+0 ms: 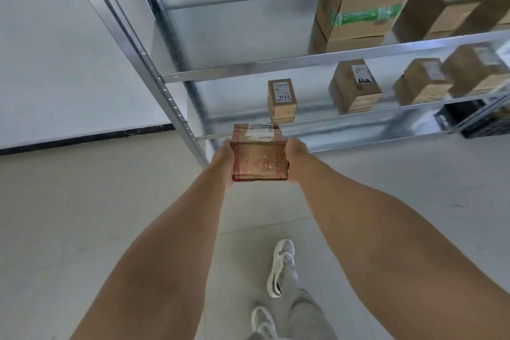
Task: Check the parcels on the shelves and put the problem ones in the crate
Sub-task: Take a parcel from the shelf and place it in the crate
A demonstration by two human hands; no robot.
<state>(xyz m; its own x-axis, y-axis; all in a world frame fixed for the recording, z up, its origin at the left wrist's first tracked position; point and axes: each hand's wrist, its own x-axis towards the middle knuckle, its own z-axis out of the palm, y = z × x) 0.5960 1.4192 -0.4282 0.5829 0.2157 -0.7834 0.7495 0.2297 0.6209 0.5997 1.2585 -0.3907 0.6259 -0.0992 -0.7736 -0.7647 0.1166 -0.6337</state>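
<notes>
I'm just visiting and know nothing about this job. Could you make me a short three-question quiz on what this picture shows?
1. True or false: the taped parcel is held by both the left hand and the right hand.
2. The parcel with green tape sits on: A) the floor, B) the upper shelf, C) the black crate.
3. Fill in: the black crate stands at the picture's far ____ edge.

Key: 1 true; 2 B; 3 right.
</notes>
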